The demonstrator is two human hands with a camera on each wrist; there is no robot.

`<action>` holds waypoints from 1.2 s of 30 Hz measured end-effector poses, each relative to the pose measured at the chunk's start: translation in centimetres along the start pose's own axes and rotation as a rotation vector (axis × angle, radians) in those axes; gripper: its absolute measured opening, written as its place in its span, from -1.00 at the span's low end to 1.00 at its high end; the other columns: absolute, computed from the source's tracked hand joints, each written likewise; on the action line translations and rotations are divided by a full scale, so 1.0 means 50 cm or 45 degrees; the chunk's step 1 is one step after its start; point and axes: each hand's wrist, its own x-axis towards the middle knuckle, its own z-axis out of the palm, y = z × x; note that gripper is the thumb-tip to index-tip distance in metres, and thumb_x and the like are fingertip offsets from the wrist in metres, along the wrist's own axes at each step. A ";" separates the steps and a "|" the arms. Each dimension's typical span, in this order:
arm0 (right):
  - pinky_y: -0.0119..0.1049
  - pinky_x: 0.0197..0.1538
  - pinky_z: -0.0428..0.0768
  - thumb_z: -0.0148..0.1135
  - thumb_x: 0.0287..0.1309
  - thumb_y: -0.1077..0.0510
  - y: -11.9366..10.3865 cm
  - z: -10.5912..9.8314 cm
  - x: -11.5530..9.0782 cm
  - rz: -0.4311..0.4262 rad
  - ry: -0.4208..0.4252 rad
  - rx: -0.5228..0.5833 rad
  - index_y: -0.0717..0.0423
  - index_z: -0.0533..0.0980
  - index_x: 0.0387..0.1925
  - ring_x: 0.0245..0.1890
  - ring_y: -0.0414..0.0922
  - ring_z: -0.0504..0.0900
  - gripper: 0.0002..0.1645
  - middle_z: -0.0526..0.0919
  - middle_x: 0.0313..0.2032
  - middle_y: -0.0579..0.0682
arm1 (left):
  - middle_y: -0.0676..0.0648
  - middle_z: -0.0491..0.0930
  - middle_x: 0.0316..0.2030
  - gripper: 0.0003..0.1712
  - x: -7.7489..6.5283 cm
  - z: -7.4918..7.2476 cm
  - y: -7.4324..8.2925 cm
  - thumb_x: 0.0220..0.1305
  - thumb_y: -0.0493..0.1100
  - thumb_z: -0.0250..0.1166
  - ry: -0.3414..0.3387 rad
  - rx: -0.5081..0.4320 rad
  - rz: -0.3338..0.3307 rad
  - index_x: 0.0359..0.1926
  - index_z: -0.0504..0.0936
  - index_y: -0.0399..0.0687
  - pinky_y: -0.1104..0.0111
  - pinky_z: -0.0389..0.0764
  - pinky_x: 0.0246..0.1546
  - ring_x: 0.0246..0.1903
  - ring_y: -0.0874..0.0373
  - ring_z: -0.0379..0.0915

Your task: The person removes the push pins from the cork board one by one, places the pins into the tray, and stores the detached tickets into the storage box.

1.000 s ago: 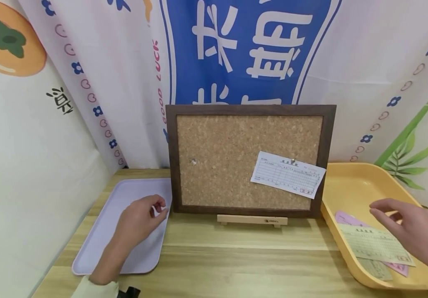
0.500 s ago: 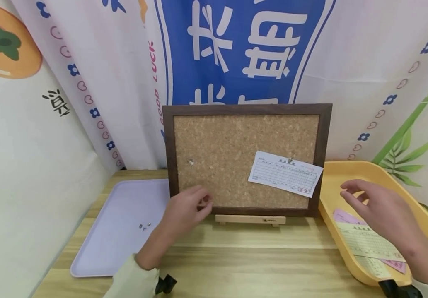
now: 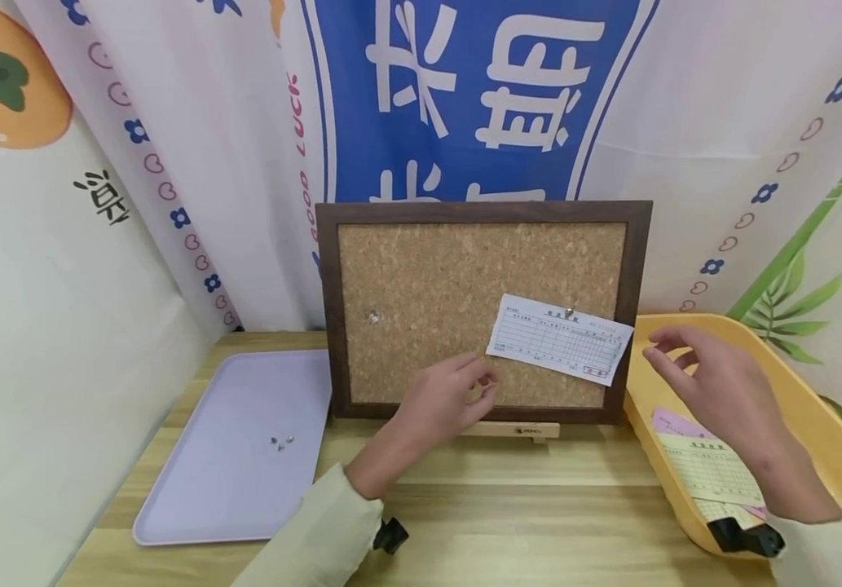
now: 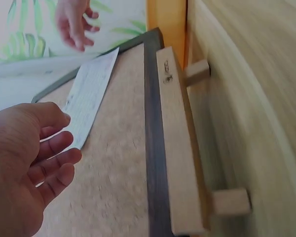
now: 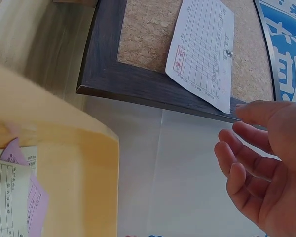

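White slip (image 3: 548, 342): one, at the lower right of the cork board (image 3: 421, 277), tilted, its right end lapping the frame (image 3: 482, 212); held by a single pin (image 3: 570, 313) near its upper edge. Left hand (image 3: 444, 395): before the board, just beside the slip's lower left corner; fingers loosely bent, nothing seen in them. Right hand (image 3: 717, 379): just past the board's right edge, above the yellow bin (image 3: 809, 399); fingers likewise slack, grasping nothing visible. Step in hand, as judged: both hands poised about the slip, contact not apparent. Next move, as judged: called for a light touch at the slip's free edges, since it could swivel on one pin. Containers: two. Yellow bin: pink slip (image 3: 673, 422) and pale green slip (image 3: 710, 469), overlapping, toward the near end, partly hidden by the right arm. Lilac tray (image 3: 208, 481): a few loose pins (image 3: 281, 444), clustered toward its right side. Also noted: one shiny pin (image 3: 374, 317) at the board's left, fixing no paper; wooden stand (image 3: 512, 430) beneath the board.
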 end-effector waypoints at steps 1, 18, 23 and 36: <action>-0.09 -0.35 0.48 0.32 0.40 0.02 -0.001 0.001 0.003 0.005 0.005 0.006 0.17 0.61 0.01 -0.23 0.12 0.67 -0.67 0.72 -0.14 0.13 | 0.07 0.66 -0.33 -0.91 0.008 0.003 0.004 0.25 -0.29 0.42 -0.005 -0.005 0.008 -0.25 0.71 -0.04 0.61 0.34 -0.57 -0.51 0.31 0.46; -0.13 -0.36 0.46 0.40 0.31 0.12 -0.004 0.027 0.040 -0.019 0.194 0.000 0.22 0.64 -0.10 -0.31 0.11 0.68 -0.75 0.73 -0.25 0.13 | 0.06 0.61 -0.16 -0.91 0.096 0.063 0.026 0.43 -0.19 0.33 0.013 -0.114 -0.031 -0.09 0.67 -0.04 0.63 0.43 -0.43 -0.36 0.33 0.53; -0.13 -0.33 0.48 0.41 0.29 0.15 -0.007 0.034 0.038 -0.006 0.187 0.013 0.21 0.63 -0.10 -0.31 0.12 0.69 -0.76 0.73 -0.23 0.15 | 0.09 0.63 -0.20 -0.93 0.113 0.078 0.037 0.41 -0.17 0.35 0.060 -0.050 -0.029 -0.12 0.69 0.00 0.62 0.33 -0.56 -0.45 0.35 0.46; -0.09 -0.29 0.49 0.42 0.30 0.14 -0.012 0.044 0.045 -0.005 0.164 0.025 0.18 0.63 -0.13 -0.30 0.11 0.67 -0.78 0.72 -0.23 0.13 | 0.10 0.67 -0.25 -0.91 0.155 0.106 0.054 0.38 -0.18 0.35 0.242 0.145 -0.025 -0.14 0.75 0.02 0.56 0.32 -0.67 -0.45 0.31 0.51</action>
